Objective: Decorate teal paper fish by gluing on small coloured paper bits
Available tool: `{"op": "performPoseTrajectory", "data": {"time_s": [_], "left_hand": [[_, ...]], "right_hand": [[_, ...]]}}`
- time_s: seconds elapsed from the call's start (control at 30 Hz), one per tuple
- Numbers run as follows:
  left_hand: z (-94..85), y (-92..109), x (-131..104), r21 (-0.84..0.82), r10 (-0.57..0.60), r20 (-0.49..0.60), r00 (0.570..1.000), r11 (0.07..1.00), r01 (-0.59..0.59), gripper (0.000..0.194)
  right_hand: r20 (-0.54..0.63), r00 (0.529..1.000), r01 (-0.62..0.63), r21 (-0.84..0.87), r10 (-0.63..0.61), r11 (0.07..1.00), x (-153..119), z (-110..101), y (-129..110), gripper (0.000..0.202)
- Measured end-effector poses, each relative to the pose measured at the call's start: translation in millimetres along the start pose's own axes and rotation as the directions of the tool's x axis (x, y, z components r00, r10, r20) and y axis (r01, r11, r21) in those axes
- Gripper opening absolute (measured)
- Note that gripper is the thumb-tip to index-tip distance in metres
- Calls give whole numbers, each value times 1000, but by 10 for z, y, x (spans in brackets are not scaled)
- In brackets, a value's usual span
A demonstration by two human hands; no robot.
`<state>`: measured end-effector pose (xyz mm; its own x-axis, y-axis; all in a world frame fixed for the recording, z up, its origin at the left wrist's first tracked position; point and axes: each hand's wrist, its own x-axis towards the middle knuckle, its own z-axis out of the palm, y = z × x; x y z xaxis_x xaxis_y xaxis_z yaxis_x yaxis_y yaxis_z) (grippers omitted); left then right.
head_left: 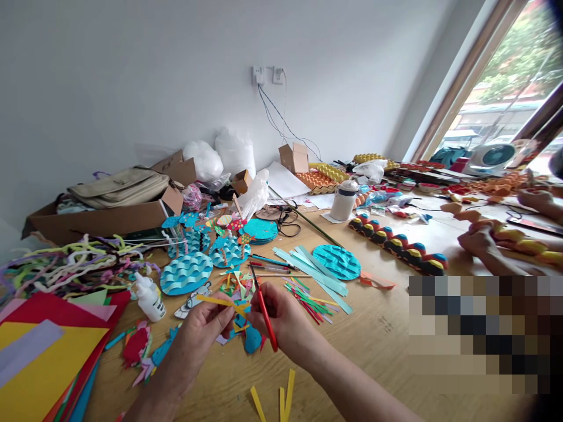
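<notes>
My left hand pinches a yellow paper strip between thumb and fingers. Red-handled scissors rest in my right hand, blades pointing up and away. The right fingertips are closed near the strip's other end; whether they also pinch it I cannot tell. Below my hands lie blue paper cut-outs and scraps. Several loose yellow strips lie on the near tabletop. Beyond my right hand are thin red and green strips and wide light-blue strips.
A white glue bottle stands at left, near coloured paper sheets and pipe cleaners. Blue discs with wavy paper lie ahead. A white lidded cup and painted egg-carton strip are farther right, beside another person's hands.
</notes>
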<state>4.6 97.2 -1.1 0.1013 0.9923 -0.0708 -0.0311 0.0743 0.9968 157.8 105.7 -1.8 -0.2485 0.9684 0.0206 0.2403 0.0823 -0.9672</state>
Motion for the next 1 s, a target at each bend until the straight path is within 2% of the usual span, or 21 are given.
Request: {"op": "performPoseTrajectory", "data": {"time_s": [0.13, 0.23, 0.33, 0.5, 0.73, 1.0], "left_hand": [[-54, -9, -20, -57, -7, -18, 1000, 998, 6, 23], [-85, -42, -40, -92, -3, -23, 1000, 996, 1, 22], [-100, -75, -40, -83, 21, -22, 1000, 996, -23, 22], [-108, -104, -28, -44, 77, -33, 996, 996, -79, 18], [-97, -132, -44, -6, 92, 21, 996, 996, -91, 15], [-121, -117, -43, -30, 105, 2, 994, 994, -105, 18]], "right_hand": [[80, 995, 77, -215, -61, 974, -70, -130, -4, 21], [139, 988, 120, -394, -70, 911, -122, -222, 13, 27], [187, 980, 155, -498, -69, 853, -156, -272, 1, 30], [218, 973, 198, -590, -82, 783, -172, -287, -66, 31], [229, 966, 243, -656, -119, 715, -169, -264, -68, 26], [224, 970, 232, -723, -97, 651, -183, -309, -79, 30]]}}
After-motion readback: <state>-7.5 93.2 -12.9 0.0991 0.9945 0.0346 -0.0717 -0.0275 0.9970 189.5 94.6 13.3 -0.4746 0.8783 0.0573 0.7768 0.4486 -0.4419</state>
